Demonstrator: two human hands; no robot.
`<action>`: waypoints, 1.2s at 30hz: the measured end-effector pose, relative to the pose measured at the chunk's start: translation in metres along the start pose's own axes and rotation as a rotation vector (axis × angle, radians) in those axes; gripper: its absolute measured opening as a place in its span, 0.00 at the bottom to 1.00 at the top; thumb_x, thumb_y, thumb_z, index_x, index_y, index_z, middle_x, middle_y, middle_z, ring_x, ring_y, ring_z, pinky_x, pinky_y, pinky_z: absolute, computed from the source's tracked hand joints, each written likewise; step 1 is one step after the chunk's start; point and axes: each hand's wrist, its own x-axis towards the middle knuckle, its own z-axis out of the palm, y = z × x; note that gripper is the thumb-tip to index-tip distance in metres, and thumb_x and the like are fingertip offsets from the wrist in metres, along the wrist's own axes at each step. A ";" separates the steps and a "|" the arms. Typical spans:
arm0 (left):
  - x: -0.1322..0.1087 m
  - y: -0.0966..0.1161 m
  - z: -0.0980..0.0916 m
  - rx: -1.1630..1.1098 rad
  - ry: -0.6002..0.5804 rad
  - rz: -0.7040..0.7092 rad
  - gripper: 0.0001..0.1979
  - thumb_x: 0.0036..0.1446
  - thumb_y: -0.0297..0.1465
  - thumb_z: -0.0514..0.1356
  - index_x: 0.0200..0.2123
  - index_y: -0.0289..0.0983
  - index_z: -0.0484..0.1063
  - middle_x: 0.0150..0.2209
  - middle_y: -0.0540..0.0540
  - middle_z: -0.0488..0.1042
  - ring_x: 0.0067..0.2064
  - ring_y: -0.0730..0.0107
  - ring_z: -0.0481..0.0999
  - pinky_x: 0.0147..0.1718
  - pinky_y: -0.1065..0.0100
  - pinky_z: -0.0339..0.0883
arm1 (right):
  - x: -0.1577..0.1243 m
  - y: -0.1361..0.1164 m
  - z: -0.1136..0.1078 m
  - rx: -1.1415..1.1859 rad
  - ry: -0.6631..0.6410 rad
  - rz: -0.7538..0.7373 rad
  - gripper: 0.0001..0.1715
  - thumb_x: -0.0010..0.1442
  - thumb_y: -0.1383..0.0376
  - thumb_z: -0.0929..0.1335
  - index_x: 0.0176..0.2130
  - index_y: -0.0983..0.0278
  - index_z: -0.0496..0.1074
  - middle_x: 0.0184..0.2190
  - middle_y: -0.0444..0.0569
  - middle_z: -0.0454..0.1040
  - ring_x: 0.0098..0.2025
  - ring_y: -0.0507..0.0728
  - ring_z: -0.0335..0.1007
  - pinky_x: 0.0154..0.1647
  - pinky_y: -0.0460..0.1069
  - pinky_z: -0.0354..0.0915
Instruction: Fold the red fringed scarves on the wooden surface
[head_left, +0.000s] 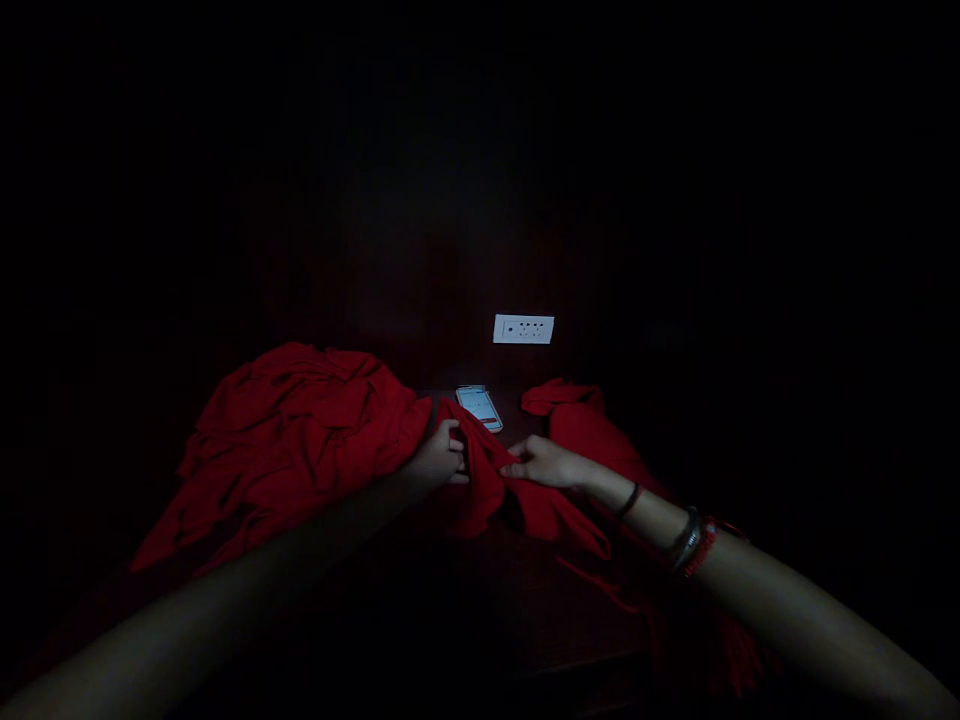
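Between my two hands is a piece of red cloth (484, 470), bunched and folded, with a loose end drooping on the right. My left hand (441, 458) is closed on its left side, fingers curled around the fabric. Thumb and fingers of my right hand (544, 463) pinch the same cloth farther right. A large crumpled heap of red cloth (300, 430) lies to the left, touching or close to my left wrist. Whether it joins the held piece I cannot tell. More red cloth (592, 435) lies behind my right hand.
A lit phone (479, 408) lies face up just beyond my hands on the dark table (540, 620). On the wall behind is a white socket panel (523, 329). Red fringe hangs at the lower right. The surroundings are too dark to make out.
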 end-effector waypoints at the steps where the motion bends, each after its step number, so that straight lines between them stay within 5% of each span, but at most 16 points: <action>1: 0.005 -0.002 -0.009 0.125 0.091 0.064 0.30 0.49 0.23 0.51 0.56 0.40 0.47 0.48 0.39 0.62 0.44 0.62 0.71 0.43 0.59 0.68 | -0.001 -0.001 0.000 -0.066 0.020 -0.013 0.12 0.53 0.65 0.65 0.35 0.69 0.74 0.29 0.45 0.74 0.32 0.52 0.67 0.33 0.45 0.62; 3: 0.018 -0.004 -0.030 0.421 0.205 0.243 0.30 0.45 0.21 0.55 0.54 0.39 0.55 0.54 0.39 0.56 0.53 0.56 0.63 0.51 0.56 0.60 | -0.002 -0.003 0.000 -0.172 0.084 -0.019 0.12 0.52 0.67 0.64 0.36 0.68 0.74 0.30 0.46 0.74 0.33 0.54 0.67 0.34 0.46 0.62; 6: 0.040 -0.009 -0.056 0.742 0.041 0.507 0.17 0.44 0.22 0.58 0.41 0.37 0.68 0.57 0.40 0.51 0.60 0.50 0.49 0.56 0.53 0.50 | -0.004 -0.006 0.002 -0.228 0.208 -0.047 0.18 0.49 0.72 0.64 0.41 0.64 0.72 0.35 0.45 0.74 0.36 0.54 0.68 0.36 0.46 0.62; 9: 0.055 -0.016 -0.064 0.814 -0.058 0.586 0.11 0.48 0.26 0.58 0.37 0.36 0.71 0.58 0.39 0.51 0.60 0.51 0.47 0.56 0.52 0.48 | -0.006 -0.005 0.006 -0.290 0.278 -0.173 0.26 0.48 0.77 0.61 0.45 0.60 0.69 0.42 0.45 0.72 0.42 0.54 0.67 0.42 0.46 0.61; 12: 0.061 -0.019 -0.058 0.809 -0.127 0.556 0.15 0.47 0.29 0.60 0.41 0.37 0.71 0.60 0.39 0.48 0.61 0.47 0.44 0.56 0.49 0.47 | -0.006 -0.006 0.009 -0.383 0.253 -0.223 0.23 0.49 0.78 0.59 0.40 0.62 0.73 0.42 0.48 0.71 0.44 0.53 0.66 0.45 0.47 0.59; 15: 0.063 -0.013 -0.053 0.822 -0.162 0.514 0.11 0.47 0.28 0.59 0.37 0.36 0.74 0.61 0.40 0.49 0.62 0.46 0.42 0.56 0.49 0.46 | -0.005 -0.017 0.010 -0.382 0.181 -0.124 0.14 0.57 0.67 0.60 0.34 0.65 0.74 0.36 0.50 0.73 0.38 0.54 0.68 0.41 0.47 0.61; 18: 0.068 0.002 -0.055 0.820 -0.133 0.475 0.09 0.47 0.29 0.58 0.33 0.35 0.74 0.58 0.40 0.56 0.60 0.50 0.48 0.56 0.52 0.48 | -0.005 -0.037 0.012 -0.424 0.144 0.017 0.32 0.58 0.46 0.55 0.32 0.68 0.74 0.35 0.57 0.73 0.35 0.58 0.69 0.35 0.49 0.63; 20: 0.070 0.013 -0.060 0.828 -0.140 0.474 0.07 0.46 0.31 0.59 0.29 0.35 0.74 0.55 0.41 0.61 0.58 0.54 0.53 0.56 0.55 0.49 | -0.005 -0.049 0.016 -0.540 0.163 0.081 0.38 0.54 0.41 0.55 0.34 0.70 0.73 0.40 0.62 0.71 0.37 0.61 0.69 0.35 0.51 0.64; 24: 0.067 0.028 -0.075 0.882 -0.107 0.475 0.07 0.46 0.31 0.59 0.22 0.34 0.71 0.55 0.43 0.62 0.57 0.57 0.56 0.56 0.58 0.50 | 0.003 -0.051 0.024 -0.758 0.234 0.126 0.22 0.53 0.56 0.63 0.40 0.69 0.72 0.45 0.63 0.68 0.39 0.63 0.70 0.33 0.51 0.65; 28: 0.049 0.028 -0.093 0.943 -0.100 0.451 0.12 0.48 0.39 0.60 0.24 0.35 0.73 0.56 0.43 0.59 0.60 0.50 0.49 0.56 0.50 0.46 | 0.008 -0.043 0.015 -0.797 0.377 0.076 0.17 0.53 0.67 0.61 0.40 0.69 0.72 0.42 0.60 0.70 0.38 0.61 0.70 0.34 0.50 0.64; 32: 0.036 0.025 -0.101 0.943 -0.112 0.385 0.16 0.44 0.39 0.63 0.37 0.38 0.74 0.60 0.41 0.52 0.62 0.45 0.43 0.55 0.47 0.44 | 0.006 -0.054 -0.016 -0.724 0.541 -0.082 0.14 0.53 0.68 0.60 0.36 0.71 0.72 0.39 0.58 0.71 0.38 0.58 0.69 0.38 0.48 0.63; 36: 0.039 0.024 -0.104 0.777 -0.119 0.315 0.16 0.44 0.40 0.62 0.35 0.37 0.74 0.60 0.42 0.52 0.60 0.53 0.51 0.55 0.60 0.51 | 0.002 -0.072 -0.057 -0.632 0.625 -0.302 0.13 0.52 0.72 0.60 0.32 0.69 0.72 0.37 0.53 0.71 0.39 0.54 0.66 0.43 0.45 0.60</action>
